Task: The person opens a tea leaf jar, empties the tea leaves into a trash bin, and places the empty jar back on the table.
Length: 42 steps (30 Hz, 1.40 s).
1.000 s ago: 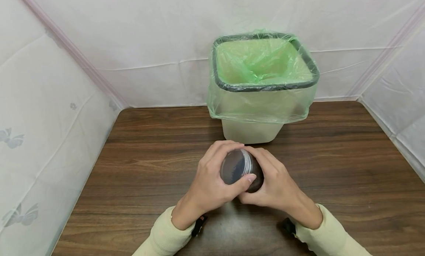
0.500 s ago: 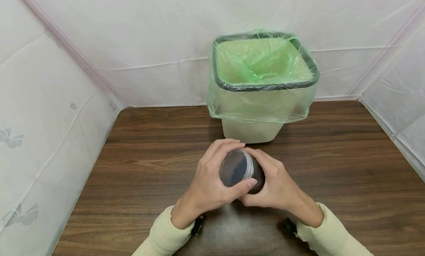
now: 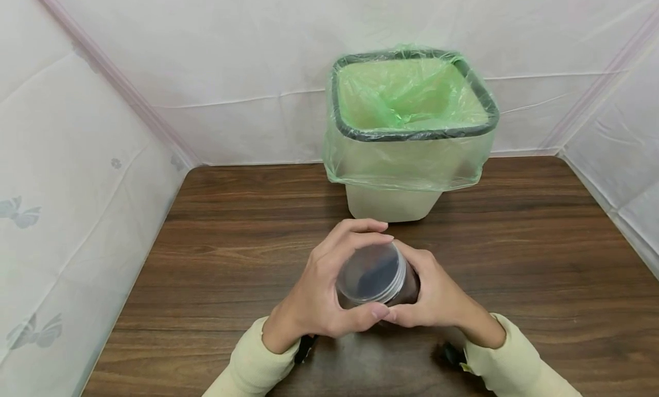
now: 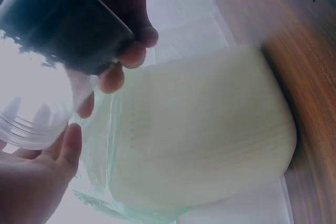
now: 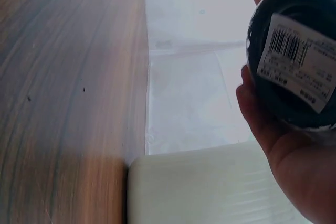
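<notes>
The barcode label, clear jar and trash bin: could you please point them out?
Barcode label (image 5: 298, 64), right wrist view: printed face.
Clear jar (image 3: 373, 274), head view: see-through end.
Trash bin (image 3: 395, 205), head view: front wall below liner.

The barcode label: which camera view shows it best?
The right wrist view: the label on the jar faces the camera, barcode visible. The head and left wrist views show the jar's other sides, not the label.

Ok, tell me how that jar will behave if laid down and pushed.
The jar would likely roll, its body being round. Its clear wall looks smooth and may feel slippery. The dark contents seem to fill only part, so its weight could shift.
</notes>
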Tool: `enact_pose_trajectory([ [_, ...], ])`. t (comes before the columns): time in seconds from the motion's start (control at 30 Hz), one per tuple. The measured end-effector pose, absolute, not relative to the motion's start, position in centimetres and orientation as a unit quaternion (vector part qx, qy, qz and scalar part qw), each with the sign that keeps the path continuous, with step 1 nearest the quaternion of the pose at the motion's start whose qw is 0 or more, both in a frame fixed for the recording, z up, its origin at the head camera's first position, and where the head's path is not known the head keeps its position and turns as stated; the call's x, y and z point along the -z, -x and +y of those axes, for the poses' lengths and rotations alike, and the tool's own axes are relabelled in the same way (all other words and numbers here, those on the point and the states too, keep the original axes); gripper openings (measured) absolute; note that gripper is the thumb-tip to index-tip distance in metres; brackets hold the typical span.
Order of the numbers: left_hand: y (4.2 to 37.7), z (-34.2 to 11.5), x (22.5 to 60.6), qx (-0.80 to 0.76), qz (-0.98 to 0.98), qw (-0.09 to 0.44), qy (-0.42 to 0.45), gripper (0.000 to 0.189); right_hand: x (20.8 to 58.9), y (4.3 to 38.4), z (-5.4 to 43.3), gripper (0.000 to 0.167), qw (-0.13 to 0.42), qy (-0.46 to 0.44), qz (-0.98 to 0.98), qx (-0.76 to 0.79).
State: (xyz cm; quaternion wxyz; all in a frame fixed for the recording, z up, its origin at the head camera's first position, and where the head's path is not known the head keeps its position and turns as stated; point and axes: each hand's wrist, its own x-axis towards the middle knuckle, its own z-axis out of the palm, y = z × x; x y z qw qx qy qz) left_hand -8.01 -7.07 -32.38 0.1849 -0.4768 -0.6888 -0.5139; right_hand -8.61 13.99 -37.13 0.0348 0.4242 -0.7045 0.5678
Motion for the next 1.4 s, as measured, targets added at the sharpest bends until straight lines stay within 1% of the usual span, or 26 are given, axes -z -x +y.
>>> enact_pose_trajectory([
  [0.17,7.9,-7.1,32.1,0.528,-0.664,0.159,0.504,0.060,37.0,8.7,13.8,0.061,-0.014,-0.475,-0.648,-0.595],
  [0.27,7.8,-7.1,31.9,0.527,-0.654,0.154,0.520,0.061,37.1,8.7,13.8,0.058,-0.038,-0.501,-0.624,-0.598],
  [0.47,7.7,-6.9,31.8,0.512,-0.642,0.168,0.546,0.058,37.4,8.8,13.8,0.054,-0.024,-0.521,-0.620,-0.586],
  [0.6,7.8,-6.7,32.0,0.500,-0.633,0.191,0.559,0.049,37.4,8.8,13.5,0.055,-0.038,-0.535,-0.604,-0.590],
  [0.77,7.9,-6.4,32.2,0.492,-0.632,0.218,0.558,0.042,37.4,8.7,13.5,0.049,-0.024,-0.532,-0.610,-0.587],
  [0.87,7.9,-6.3,32.3,0.493,-0.642,0.226,0.543,0.039,37.4,8.8,13.5,0.045,-0.014,-0.526,-0.620,-0.583],
  [0.97,7.8,-6.3,32.3,0.495,-0.655,0.230,0.522,0.040,37.4,8.8,13.5,0.046,-0.003,-0.512,-0.631,-0.583],
  [1.17,7.6,-6.1,32.5,0.496,-0.678,0.245,0.484,0.038,37.4,8.5,13.7,0.056,0.008,-0.478,-0.661,-0.578],
  [1.3,7.7,-6.0,32.6,0.495,-0.685,0.257,0.468,0.037,37.2,8.3,13.6,0.066,0.031,-0.452,-0.692,-0.561],
  [1.4,7.7,-5.9,32.7,0.491,-0.692,0.269,0.456,0.036,37.1,8.0,13.5,0.069,0.050,-0.432,-0.716,-0.547],
])
